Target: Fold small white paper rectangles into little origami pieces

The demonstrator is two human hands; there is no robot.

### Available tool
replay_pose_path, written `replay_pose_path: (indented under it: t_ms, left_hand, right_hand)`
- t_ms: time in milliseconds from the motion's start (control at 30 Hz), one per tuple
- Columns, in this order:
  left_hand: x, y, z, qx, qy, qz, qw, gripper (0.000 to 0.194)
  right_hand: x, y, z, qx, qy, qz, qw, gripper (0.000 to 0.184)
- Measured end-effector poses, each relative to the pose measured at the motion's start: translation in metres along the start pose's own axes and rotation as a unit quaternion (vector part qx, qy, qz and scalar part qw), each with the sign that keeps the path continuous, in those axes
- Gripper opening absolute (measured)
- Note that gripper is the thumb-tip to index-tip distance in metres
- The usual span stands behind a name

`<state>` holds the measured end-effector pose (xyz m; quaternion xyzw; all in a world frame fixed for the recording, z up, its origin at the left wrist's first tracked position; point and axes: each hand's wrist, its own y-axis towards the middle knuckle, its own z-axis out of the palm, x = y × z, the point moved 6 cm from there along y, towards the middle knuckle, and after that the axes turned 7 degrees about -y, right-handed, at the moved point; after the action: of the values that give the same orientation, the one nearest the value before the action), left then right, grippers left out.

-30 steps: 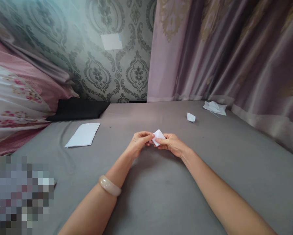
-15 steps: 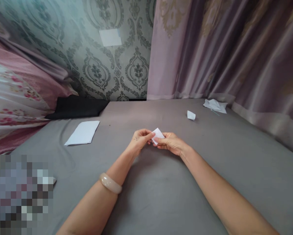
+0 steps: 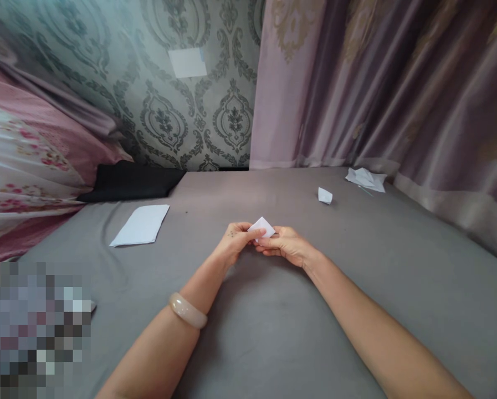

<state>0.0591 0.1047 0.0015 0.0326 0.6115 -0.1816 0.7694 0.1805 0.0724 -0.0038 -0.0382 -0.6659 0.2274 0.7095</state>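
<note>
here, left fingers (image 3: 258,234) and right fingers (image 3: 270,242) — in narrow pinches on one white paper diamond (image 3: 261,223)

Hands (image 3: 234,243) (image 3: 290,246) partly cover the folded paper (image 3: 262,223) — a lower-left patch (image 3: 32,330) is pixelated.

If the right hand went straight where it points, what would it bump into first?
Besides the paper it holds, the right hand would likely meet the left hand first; depth is hard to judge.

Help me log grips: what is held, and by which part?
White folded paper, held at its lower part by the left hand and right hand.
</note>
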Motion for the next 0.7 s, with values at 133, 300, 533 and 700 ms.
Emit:
replay_pose_path:
  t_ms: [133,300,533,700]
  left_hand:
    - [0.004,0.003,-0.006,-0.032,0.003,-0.004,0.999,0.029]
    - [0.003,0.004,-0.006,-0.030,0.001,0.021,0.999,0.030]
    - [0.002,0.003,-0.008,-0.050,0.006,0.023,0.998,0.028]
    - [0.006,0.002,-0.006,-0.037,0.037,-0.011,0.999,0.031]
  right_hand:
    - [-0.006,-0.001,0.003,-0.018,0.002,0.041,0.999,0.020]
    - [-0.007,-0.002,0.003,-0.010,0.001,0.042,0.999,0.022]
    - [-0.004,-0.002,0.001,-0.014,-0.012,0.038,0.999,0.025]
    - [-0.003,0.002,-0.012,-0.099,-0.046,0.016,0.994,0.010]
